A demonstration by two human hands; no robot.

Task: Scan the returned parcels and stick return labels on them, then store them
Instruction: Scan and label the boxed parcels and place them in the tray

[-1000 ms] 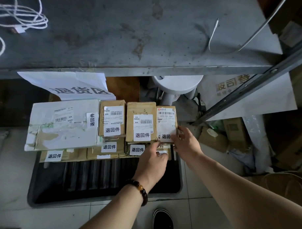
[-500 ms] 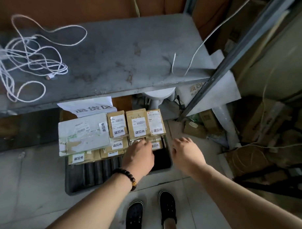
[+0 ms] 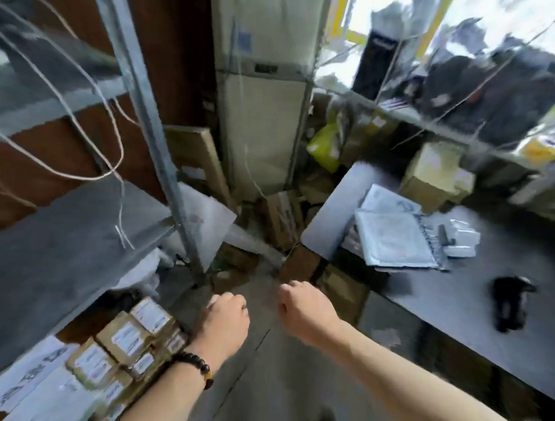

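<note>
Both hands have come away from the stacked labelled parcels, which now sit low at the left under the grey shelf. Left hand, beaded bracelet on its wrist, has its grip loosely curled around nothing. Right hand is likewise curled and empty. At the right, grey mailer bags lie on the desk, with a blurred black object nearby.
</note>
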